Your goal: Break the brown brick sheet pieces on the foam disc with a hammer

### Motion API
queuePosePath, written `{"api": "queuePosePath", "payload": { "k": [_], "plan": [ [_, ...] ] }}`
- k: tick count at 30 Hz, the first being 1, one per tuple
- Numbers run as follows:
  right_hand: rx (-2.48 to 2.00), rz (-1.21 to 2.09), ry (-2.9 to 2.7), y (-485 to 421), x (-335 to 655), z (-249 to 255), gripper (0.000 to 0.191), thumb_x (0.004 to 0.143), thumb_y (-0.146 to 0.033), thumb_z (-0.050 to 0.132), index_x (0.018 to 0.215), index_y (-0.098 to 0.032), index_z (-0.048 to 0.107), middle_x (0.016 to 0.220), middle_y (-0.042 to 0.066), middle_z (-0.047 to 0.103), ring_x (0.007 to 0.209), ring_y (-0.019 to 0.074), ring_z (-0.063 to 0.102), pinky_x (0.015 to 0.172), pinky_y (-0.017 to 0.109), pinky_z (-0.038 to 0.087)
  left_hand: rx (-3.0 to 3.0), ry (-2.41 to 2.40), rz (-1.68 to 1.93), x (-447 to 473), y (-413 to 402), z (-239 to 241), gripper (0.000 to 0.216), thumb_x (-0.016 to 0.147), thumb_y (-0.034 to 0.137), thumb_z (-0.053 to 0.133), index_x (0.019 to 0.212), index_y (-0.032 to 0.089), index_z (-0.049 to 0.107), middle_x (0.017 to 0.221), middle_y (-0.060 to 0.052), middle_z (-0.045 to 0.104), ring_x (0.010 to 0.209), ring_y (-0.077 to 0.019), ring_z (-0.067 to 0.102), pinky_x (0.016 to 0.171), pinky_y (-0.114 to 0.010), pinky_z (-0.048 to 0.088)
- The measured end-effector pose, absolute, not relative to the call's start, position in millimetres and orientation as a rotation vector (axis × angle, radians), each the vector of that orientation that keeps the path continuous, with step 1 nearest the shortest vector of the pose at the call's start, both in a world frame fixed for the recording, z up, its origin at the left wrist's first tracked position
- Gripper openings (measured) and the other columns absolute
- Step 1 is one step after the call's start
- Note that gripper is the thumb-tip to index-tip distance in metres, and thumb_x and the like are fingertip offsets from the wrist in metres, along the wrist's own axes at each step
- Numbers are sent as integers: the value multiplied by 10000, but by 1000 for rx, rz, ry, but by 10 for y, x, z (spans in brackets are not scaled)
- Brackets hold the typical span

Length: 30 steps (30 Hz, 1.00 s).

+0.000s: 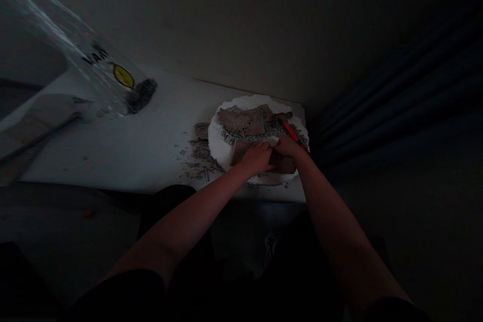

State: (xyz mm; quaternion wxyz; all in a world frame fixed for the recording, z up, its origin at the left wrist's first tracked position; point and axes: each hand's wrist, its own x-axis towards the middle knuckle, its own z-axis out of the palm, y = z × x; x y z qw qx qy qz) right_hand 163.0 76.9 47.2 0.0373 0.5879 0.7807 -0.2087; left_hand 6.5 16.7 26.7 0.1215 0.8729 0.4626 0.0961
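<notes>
My left hand (258, 158) lies over a brown, textured flat piece (239, 151), with its fingers bent over the top. Close beside it, my right hand (287, 147) is closed at the same piece's upper edge; its fingertips are partly hidden. The piece is above a white scalloped board (219, 148). Behind my hands lies another brown textured slab (241, 121), broken at its edges, among grey crumbs and shards (260, 137). A hammer with a red and black handle (290, 132) lies just beyond my right hand.
The board stands on a white table (124, 153) near its right end. Debris (204, 153) is scattered left of the board. A clear plastic bag with a yellow print (124, 76) is farther left. A wall (226, 25) runs behind, and a dark curtain (396, 75) hangs at right.
</notes>
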Motion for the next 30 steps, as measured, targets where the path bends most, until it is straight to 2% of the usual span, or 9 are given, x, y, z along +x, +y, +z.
{"api": "queuePosePath", "payload": {
  "k": [3,11,18,30],
  "plan": [
    [1878,-709,2245,750,1629,501,273,921,-297,584,943,-114,786,842,142,773,816,271,738,719,317,557,2547,1349,268,65,166,270,566,852,515,674,1240,108,611,1262,-154,605,1187,-305,545,1026,-394,441],
    [1902,-713,2239,741,1624,530,242,902,-278,609,839,-115,776,763,142,760,795,276,735,702,319,557,2541,1352,264,68,162,276,571,845,508,686,1252,114,609,1273,-150,600,1195,-306,544,1032,-396,437],
    [1866,-642,2287,733,1614,538,247,904,-270,601,974,-121,785,873,152,779,898,273,727,777,306,542,2542,1354,257,66,154,300,574,857,520,668,1251,107,610,1261,-157,602,1185,-306,548,1018,-400,447],
    [1853,-516,2245,710,1600,505,305,937,-314,566,985,-89,766,909,173,772,928,281,724,788,310,537,2545,1349,258,58,162,288,573,842,504,691,1250,110,608,1275,-153,596,1187,-300,547,1039,-398,437]
  ]
}}
